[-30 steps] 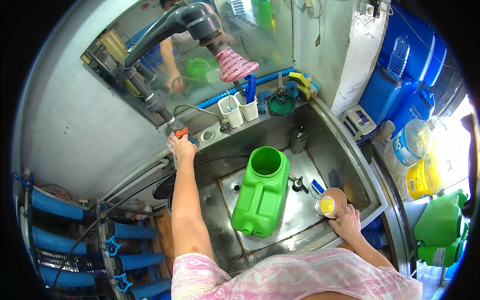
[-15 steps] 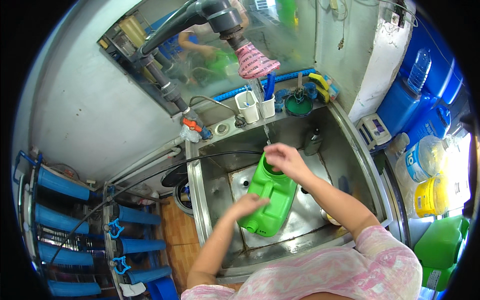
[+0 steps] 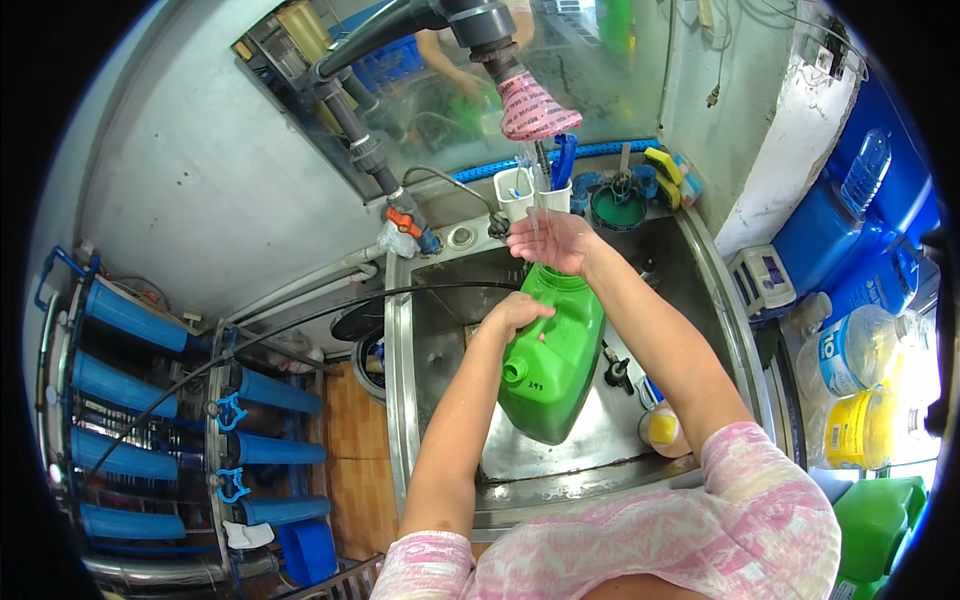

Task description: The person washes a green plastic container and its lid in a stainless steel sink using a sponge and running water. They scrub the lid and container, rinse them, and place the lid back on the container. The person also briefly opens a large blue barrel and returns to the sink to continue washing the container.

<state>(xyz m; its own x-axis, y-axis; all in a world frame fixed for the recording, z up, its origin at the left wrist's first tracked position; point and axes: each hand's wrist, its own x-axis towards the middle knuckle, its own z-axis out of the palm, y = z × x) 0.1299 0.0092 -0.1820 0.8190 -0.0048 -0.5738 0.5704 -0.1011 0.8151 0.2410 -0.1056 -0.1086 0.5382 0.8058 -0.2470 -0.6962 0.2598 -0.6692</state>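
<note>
A green plastic jug (image 3: 552, 385) stands tilted in the steel sink, with a wide mouth at its far end and a small spout on its near side. My left hand (image 3: 517, 313) is closed around the jug's handle near the wide mouth. Just above that mouth, my right hand (image 3: 553, 240) is held palm up with the fingers stretched out and holds nothing. Water falls onto it from a pipe outlet (image 3: 538, 105) wrapped in pink printed material.
The steel sink (image 3: 405, 400) holds a bottle with a yellow cap (image 3: 668, 430) and a black tap fitting (image 3: 618, 374). Along its back ledge stand white cups (image 3: 513, 192), a green-filled bowl (image 3: 618, 208) and sponges (image 3: 661, 164). A black hose (image 3: 400, 291) crosses the left rim.
My left hand has taken hold of the handle, and the jug has turned more upright. My right hand has moved from the jug's mouth into the falling water and opened palm up.
</note>
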